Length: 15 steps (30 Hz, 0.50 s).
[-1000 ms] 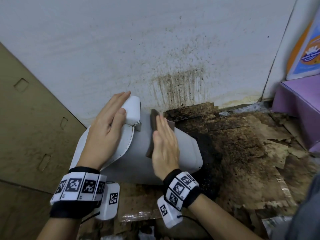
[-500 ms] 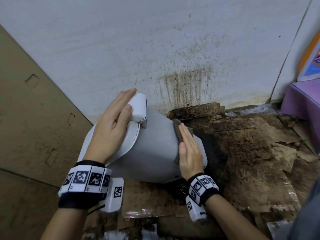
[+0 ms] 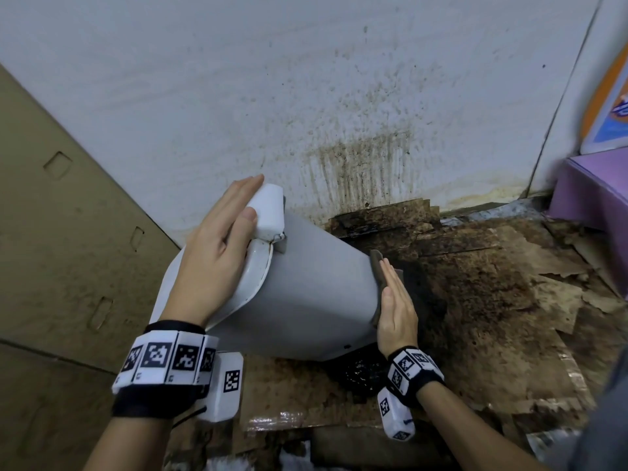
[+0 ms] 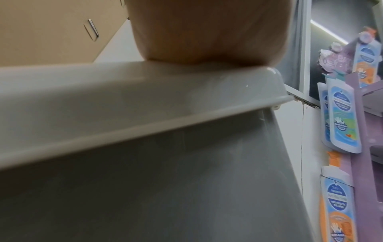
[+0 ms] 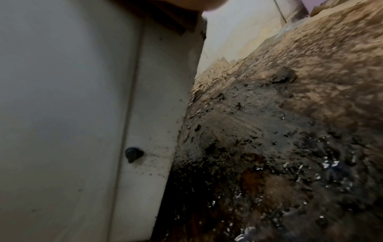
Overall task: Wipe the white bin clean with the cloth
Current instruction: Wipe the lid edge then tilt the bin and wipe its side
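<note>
The white bin (image 3: 306, 294) is tipped toward me, its base end lifted off the dirty floor. My left hand (image 3: 221, 246) lies flat on its lid (image 4: 124, 98), fingers straight, reaching the lid's white hinge block (image 3: 268, 212). My right hand (image 3: 396, 300) presses a dark brown cloth (image 3: 377, 263) against the bin's bottom edge with straight fingers. Most of the cloth is hidden behind the hand. In the right wrist view the bin's underside (image 5: 149, 114) shows dark specks and a small black stud (image 5: 132, 153).
Soaked, black-stained cardboard (image 3: 475, 300) covers the floor right of the bin. A splattered white wall (image 3: 339, 130) stands behind. A brown cardboard panel (image 3: 68, 249) leans at left. A purple display stand (image 3: 598, 192) with pouches (image 4: 342, 117) sits at right.
My right hand has slid the cloth along the bin's side from its middle down to the bottom edge. The left hand has kept its place on the lid.
</note>
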### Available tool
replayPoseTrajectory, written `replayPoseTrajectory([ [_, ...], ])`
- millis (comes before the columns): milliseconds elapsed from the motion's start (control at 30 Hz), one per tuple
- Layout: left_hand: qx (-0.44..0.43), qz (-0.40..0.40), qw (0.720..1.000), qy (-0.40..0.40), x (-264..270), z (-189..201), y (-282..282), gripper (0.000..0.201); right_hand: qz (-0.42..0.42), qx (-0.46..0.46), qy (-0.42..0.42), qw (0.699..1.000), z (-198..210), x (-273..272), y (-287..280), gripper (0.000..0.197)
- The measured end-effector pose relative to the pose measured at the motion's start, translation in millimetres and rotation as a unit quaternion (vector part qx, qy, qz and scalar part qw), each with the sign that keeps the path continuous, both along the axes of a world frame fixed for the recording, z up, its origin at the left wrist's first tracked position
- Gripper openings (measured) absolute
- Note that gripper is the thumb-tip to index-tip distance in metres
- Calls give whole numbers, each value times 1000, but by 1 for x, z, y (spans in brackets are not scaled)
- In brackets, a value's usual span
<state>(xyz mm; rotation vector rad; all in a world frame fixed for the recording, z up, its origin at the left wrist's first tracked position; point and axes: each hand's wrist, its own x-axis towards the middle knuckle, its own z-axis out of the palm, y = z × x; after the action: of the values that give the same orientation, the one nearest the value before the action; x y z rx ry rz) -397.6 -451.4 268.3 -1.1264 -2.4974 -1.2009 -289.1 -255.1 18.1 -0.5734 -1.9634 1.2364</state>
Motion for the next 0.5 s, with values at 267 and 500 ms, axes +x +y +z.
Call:
replayPoseTrajectory([
  [267, -24, -2, 999, 35, -3, -1, -4, 48, -38, 18, 17, 999, 22, -14, -21, 67],
  [500, -11, -2, 999, 32, -6, -1, -1, 46, 38, 26, 20, 999, 103, -33, -66, 68],
])
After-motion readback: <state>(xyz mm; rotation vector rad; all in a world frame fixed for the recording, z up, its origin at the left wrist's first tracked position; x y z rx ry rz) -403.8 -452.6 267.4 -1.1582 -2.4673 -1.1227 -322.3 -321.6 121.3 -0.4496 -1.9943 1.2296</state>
